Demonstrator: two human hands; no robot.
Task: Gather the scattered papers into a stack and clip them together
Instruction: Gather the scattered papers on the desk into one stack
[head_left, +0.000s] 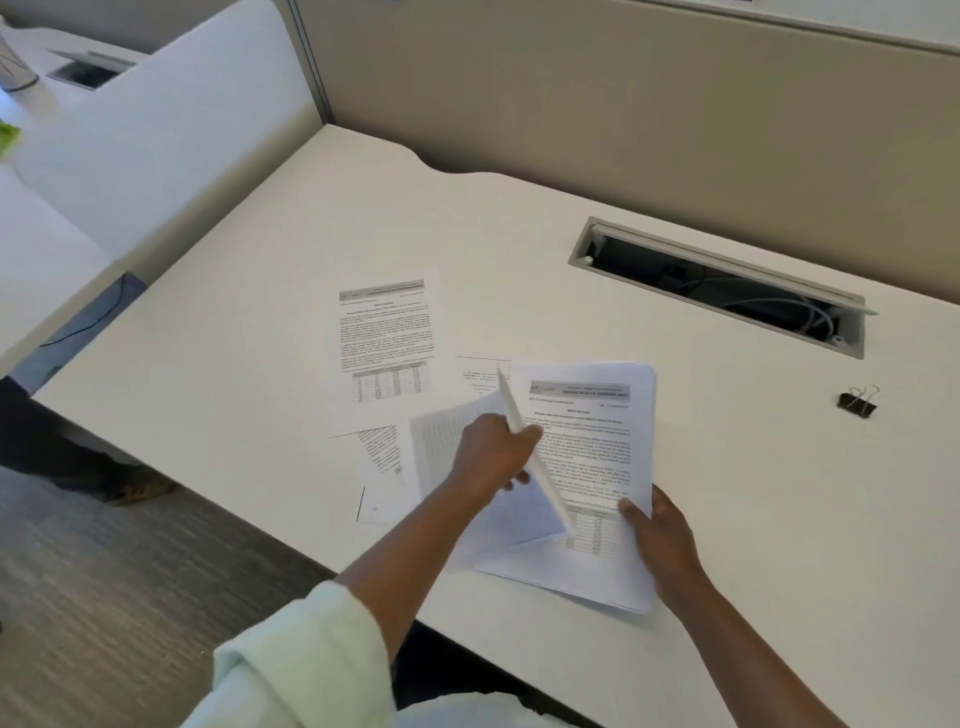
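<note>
A stack of printed papers (597, 441) lies on the white desk (260, 364) in front of me. My right hand (660, 540) holds the stack at its near right edge, thumb on top. My left hand (493, 452) grips a loose sheet (530, 457), lifted on edge over the stack's left side. One printed sheet with a table (384, 353) lies flat to the far left. Other sheets (379, 467) lie partly under my left hand, and one more (480, 376) peeks out behind it. A black binder clip (857, 401) sits on the desk to the right, apart from both hands.
A cable slot with an open lid (722, 291) is cut into the desk behind the papers. Beige partition walls (623, 104) close off the back. The desk's near edge runs diagonally, with grey floor (104, 597) beyond it. A person's shoe (140, 488) shows at left.
</note>
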